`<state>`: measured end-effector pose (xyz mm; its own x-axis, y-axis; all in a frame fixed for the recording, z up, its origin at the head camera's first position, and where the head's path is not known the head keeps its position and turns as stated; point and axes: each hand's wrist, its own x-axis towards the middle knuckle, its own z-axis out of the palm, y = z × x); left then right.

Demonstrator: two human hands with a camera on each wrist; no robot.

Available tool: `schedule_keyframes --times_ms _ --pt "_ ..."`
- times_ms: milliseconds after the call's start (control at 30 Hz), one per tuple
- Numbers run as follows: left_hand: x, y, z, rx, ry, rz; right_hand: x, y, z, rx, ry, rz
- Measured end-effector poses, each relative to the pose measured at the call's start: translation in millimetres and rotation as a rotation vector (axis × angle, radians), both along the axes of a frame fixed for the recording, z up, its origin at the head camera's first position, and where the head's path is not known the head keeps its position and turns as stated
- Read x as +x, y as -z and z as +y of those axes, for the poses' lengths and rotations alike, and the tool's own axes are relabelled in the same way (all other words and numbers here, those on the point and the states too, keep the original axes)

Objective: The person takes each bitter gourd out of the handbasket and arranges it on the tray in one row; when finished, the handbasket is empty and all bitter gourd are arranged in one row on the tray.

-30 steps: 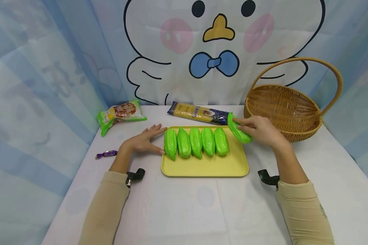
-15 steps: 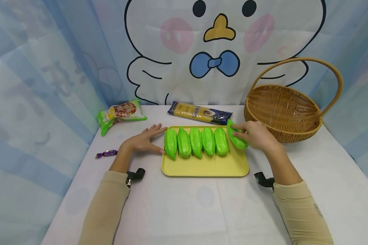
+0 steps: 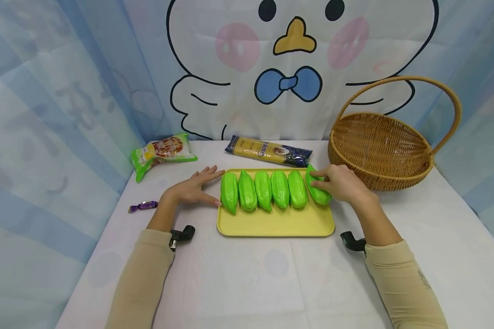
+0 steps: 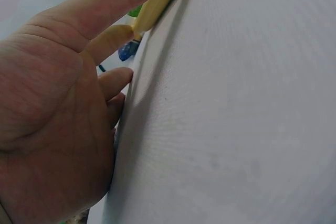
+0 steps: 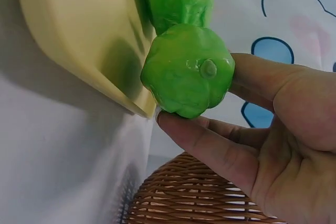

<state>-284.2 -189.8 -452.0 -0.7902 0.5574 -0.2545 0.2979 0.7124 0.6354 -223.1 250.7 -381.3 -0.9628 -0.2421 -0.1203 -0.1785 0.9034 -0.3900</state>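
My right hand [image 3: 346, 183] grips a glossy green bitter melon [image 3: 320, 194] between thumb and fingers, over the right end of the yellow tray [image 3: 276, 226]. In the right wrist view the held bitter melon [image 5: 184, 72] turns its lobed, blunt end to the camera, close above the tray's rim. Several more bitter melons [image 3: 263, 192] lie side by side across the tray, tips pointing various ways. Fingers spread, my left hand [image 3: 194, 188] rests at the tray's left edge, thumb touching its rim. The left wrist view shows that palm [image 4: 52, 114] beside the white tablecloth.
A wicker basket [image 3: 380, 176] with a tall handle stands at the back right. Behind the tray lies a long blue and yellow packet [image 3: 267, 151]. A green snack bag [image 3: 164, 153] is at the back left, with a purple wrapped candy [image 3: 143, 207] nearer the left arm.
My right hand has moved left and lowered the bitter melon from beyond the tray's right edge to beside the row. The left hand stays put.
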Motion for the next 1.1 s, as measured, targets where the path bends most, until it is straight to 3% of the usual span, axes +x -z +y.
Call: schedule_keyframes --times_ms 700,933,1100 --pt "0.6 -1.9 0.6 -0.011 -0.001 0.001 0.6 -3.0 3.4 0.05 -0.127 -0.019" --pt "-0.3 1.0 -0.3 0.0 0.0 0.002 0.7 -3.2 2.2 0.051 -0.116 -0.008" --pt "-0.8 1.6 -0.2 0.003 0.002 0.008 6.5 -13.7 -0.4 0.047 -0.077 0.027"
